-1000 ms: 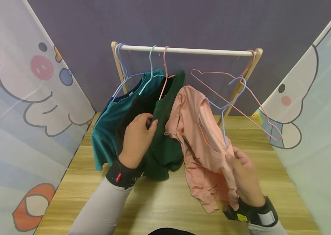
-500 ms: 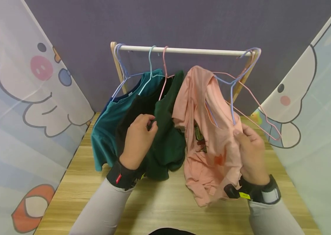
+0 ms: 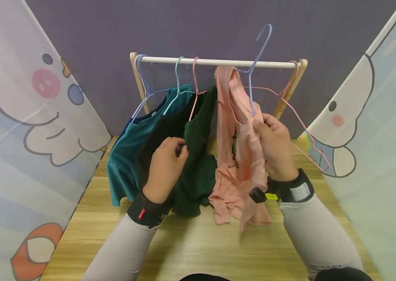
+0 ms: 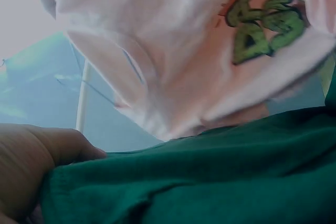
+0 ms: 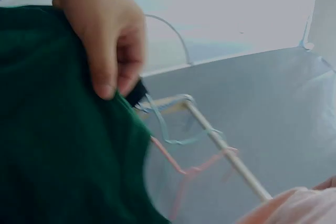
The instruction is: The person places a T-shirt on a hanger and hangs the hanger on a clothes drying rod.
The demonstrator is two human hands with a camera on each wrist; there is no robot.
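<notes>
A pink shirt [image 3: 223,109] with a green print hangs on a periwinkle hanger [image 3: 250,78]. My right hand [image 3: 277,148] pinches the shirt's shoulder at the hanger's near end. The hanger's hook stands above the rack's white rod [image 3: 215,62], apart from it. My left hand [image 3: 165,164] pinches the shoulder edge of a dark green garment [image 3: 198,140], as the right wrist view also shows with that hand's thumb [image 5: 105,80] on the cloth. That garment hangs from the rod on a pink hanger [image 3: 195,78]. In the left wrist view the pink shirt's print [image 4: 268,19] faces the camera.
Left of the green garment hang a black garment [image 3: 159,128] and a teal shirt [image 3: 124,156], with a navy edge behind it. A bare pink hanger [image 3: 291,84] hangs at the rod's right end. Cartoon-printed panels stand left and right of the wooden table [image 3: 198,249].
My right hand has lifted the pink shirt and its hanger upward, lately also leftward, bringing the hook above the rod. The left hand has stayed at the green garment.
</notes>
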